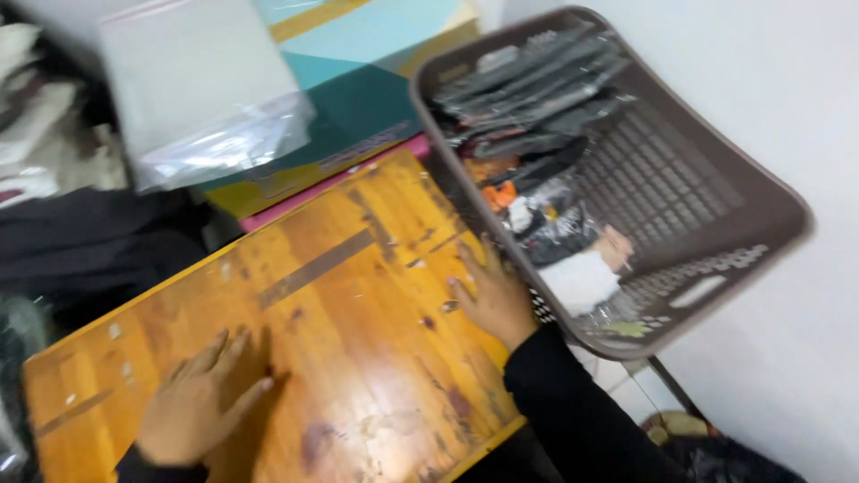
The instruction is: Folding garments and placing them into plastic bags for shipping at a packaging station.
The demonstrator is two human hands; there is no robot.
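wooden board [340, 313] lies flat under both hands, a worn orange-yellow slab with scuffs, dark stains and strips of old tape residue; it looks stiff and fairly heavy, smooth enough to slide under a palm, so the safest hold would likely be at its edges rather than on the face. left hand [199, 402] rests palm down on it with fingers [224, 344] spread wide, gripping nothing. right hand [492, 295] also lies flat and open near the board's far edge, its fingertips just beside the wall of a grey-brown plastic basket [716, 268]. that basket is ribbed and slotted, tilted, and holds thin dark packets [528, 89] plus crinkly clear-wrapped items [573, 259], soft and light by the look. beyond the left fingers sit a floppy clear plastic bag [206, 98] and a stiff teal and yellow box [367, 98].
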